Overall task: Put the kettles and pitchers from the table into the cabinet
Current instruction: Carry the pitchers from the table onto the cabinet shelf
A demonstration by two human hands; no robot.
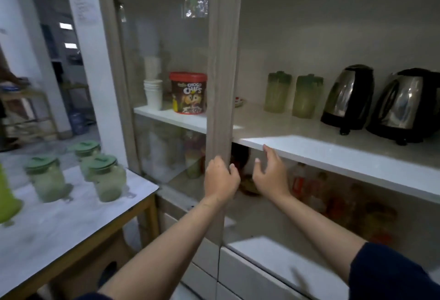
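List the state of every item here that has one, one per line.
Cabinet door: slid partly open, left hand gripping its edge.
Right hand: open, empty, under the shelf.
Two kettles: upright on the shelf, lids shut.
Two shelf pitchers: upright, lidded.
Table pitchers: upright, lidded, on the table.

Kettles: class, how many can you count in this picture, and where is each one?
2. Both stand on the open cabinet shelf at the right: one kettle beside the green pitchers, the other kettle at the picture's right edge, partly cut off. More may lie out of frame.
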